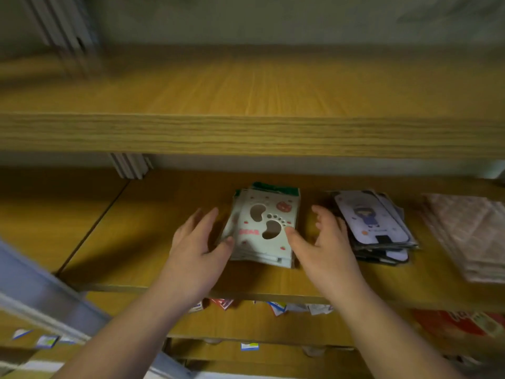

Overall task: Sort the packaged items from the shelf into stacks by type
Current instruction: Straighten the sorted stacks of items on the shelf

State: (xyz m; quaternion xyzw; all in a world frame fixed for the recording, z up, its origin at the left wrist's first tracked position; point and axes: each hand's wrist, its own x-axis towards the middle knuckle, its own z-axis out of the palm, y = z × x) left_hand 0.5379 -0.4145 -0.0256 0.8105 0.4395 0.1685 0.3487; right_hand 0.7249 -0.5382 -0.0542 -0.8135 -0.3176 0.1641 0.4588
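while your open left hand [200, 242] and open right hand [326, 239] frame the bear pack stack [262, 228], it looks like you're tidying it, so next press its sides straight.

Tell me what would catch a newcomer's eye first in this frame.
Two bare hands frame a stack of pale paw-print packets at the middle of the wooden shelf: the left hand touches its left edge, the right hand its right edge, fingers fairly straight. Just right of that lies a messier stack of lilac cartoon-figure packets, and a pinkish patterned stack sits at the far right.
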